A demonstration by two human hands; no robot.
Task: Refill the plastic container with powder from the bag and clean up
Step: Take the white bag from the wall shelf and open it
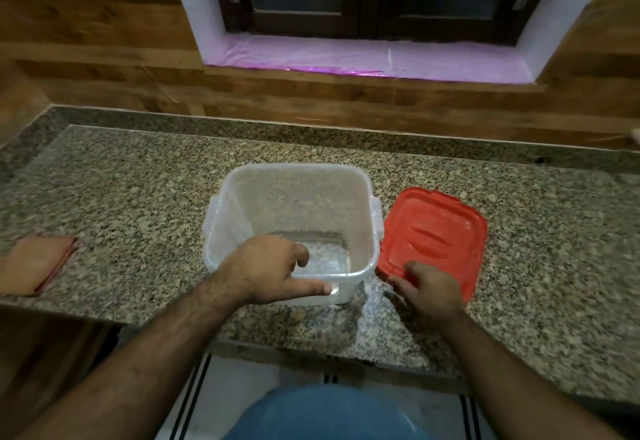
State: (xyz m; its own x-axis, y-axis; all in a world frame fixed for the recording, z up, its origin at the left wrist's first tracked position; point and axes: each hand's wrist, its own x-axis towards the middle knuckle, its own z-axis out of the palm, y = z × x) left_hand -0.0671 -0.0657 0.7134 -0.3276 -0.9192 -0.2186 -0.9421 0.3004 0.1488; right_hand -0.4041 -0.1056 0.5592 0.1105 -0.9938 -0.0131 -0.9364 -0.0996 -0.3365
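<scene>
One clear plastic container point(294, 218) stood open on the speckled granite counter point(138, 204), with no powder visible inside it. It served as the centre of the scene. One red lid point(440, 235) lay flat on the counter just to the right of the container, its near left corner close beside the container's wall. One folded orange cloth point(38, 263) lay well to the left of the container, near the counter's front edge. Two bare hands were in view. The left hand point(266, 270) gripped the container's near rim, thumb stretched along the outer wall and fingers curled over the rim to the inside. The right hand point(427, 289) rested on the near left corner of the lid, fingers together and bent down onto it.
</scene>
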